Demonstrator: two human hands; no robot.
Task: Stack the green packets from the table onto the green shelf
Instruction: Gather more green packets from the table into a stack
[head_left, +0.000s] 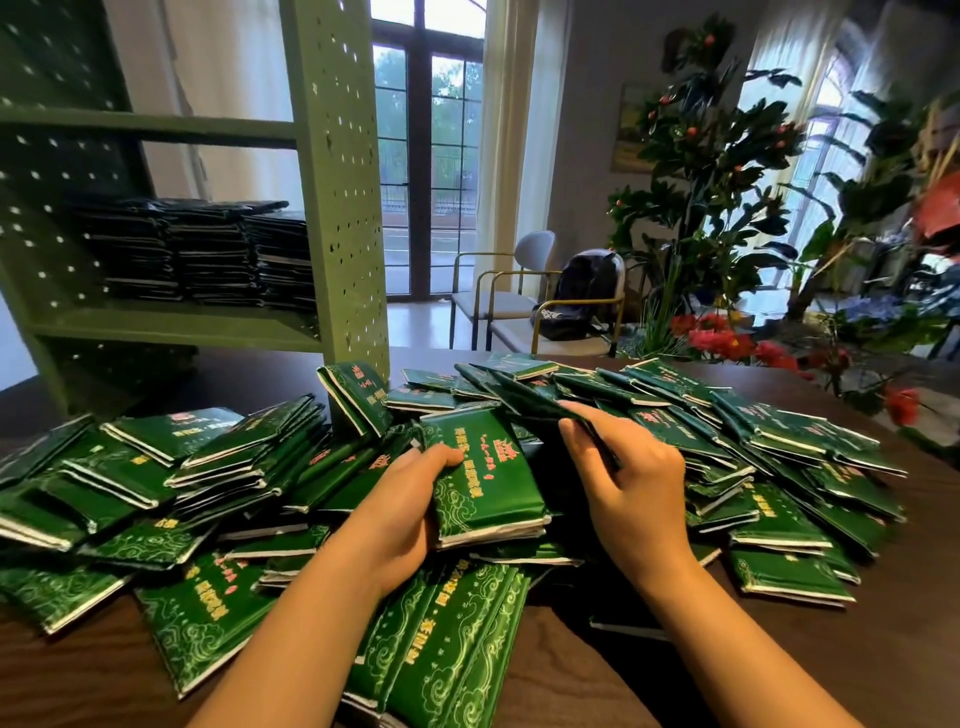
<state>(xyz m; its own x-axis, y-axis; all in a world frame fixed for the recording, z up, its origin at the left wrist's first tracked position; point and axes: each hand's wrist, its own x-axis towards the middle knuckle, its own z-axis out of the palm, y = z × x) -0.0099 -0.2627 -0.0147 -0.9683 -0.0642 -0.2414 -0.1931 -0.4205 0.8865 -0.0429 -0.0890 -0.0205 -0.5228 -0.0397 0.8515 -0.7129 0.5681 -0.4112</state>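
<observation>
Several green packets (218, 457) with gold print lie in a loose heap across the dark table (810, 670). My left hand (400, 509) grips a small stack of packets (488, 483) from its left side, thumb on top. My right hand (623, 467) pinches one dark green packet (535, 400) by its near edge, lifted at a tilt above the heap just right of that stack. The green perforated shelf (332, 208) stands at the back left of the table. Three stacks of packets (208, 249) sit on its lower board.
Two chairs, one with a dark backpack (582, 296) on it, stand behind the table by the window. Plants and red flowers (727, 338) crowd the right side. The shelf's upper board (156, 124) shows nothing on it.
</observation>
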